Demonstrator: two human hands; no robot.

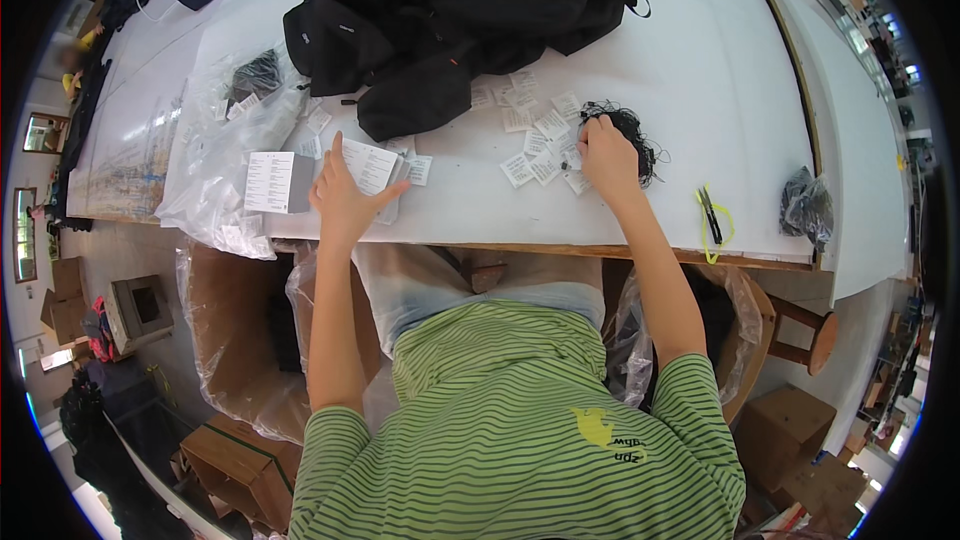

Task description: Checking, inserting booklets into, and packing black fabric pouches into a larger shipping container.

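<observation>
My left hand (345, 195) is open, thumb and fingers spread, at the near side of a stack of white printed tags (368, 166). Left of it stands a second block of white tags (270, 182). My right hand (608, 155) has its fingers pinched together at the left edge of a tangled heap of thin black strings (632, 130); the fingertips partly hide what they grip. Loose white tags (540, 145) lie scattered just left of that hand. Black bags (450, 20) are heaped on the table beyond both hands.
Clear plastic wrap (205, 165) with a dark item inside lies at the left. Black snips with a yellow cord (711, 217) rest near the front edge. A crumpled black bag (805, 205) sits at the right. Lined cardboard boxes (235, 340) and a wooden stool (820, 342) stand below the table.
</observation>
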